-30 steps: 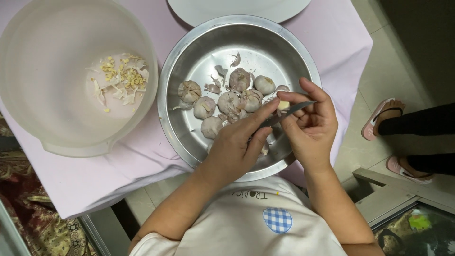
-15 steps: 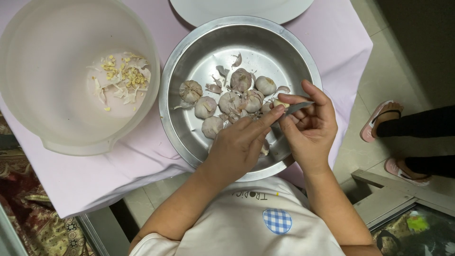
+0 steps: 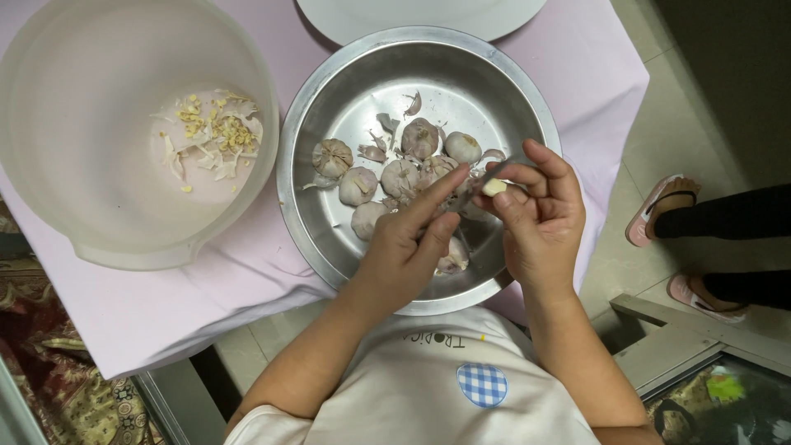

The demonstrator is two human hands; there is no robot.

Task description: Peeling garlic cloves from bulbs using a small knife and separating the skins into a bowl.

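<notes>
While the right hand [image 3: 540, 218] pinches a pale clove [image 3: 494, 187] over the steel bowl [image 3: 329, 239], the left hand [image 3: 408, 247] grips a small knife [image 3: 482, 183] against it. Compared with half a second ago, both hands have hardly moved; the bulbs [image 3: 400, 175] lie unchanged.

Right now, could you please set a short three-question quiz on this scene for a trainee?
1. True or false: the steel bowl holds whole garlic bulbs.
2. Where do the papery peel scraps lie? A) white plastic bowl B) white plate C) floor
3. Fill in: the right hand holds a garlic ____ while the left hand holds a thin knife against it.

Key: 1 true; 2 A; 3 clove.
</notes>
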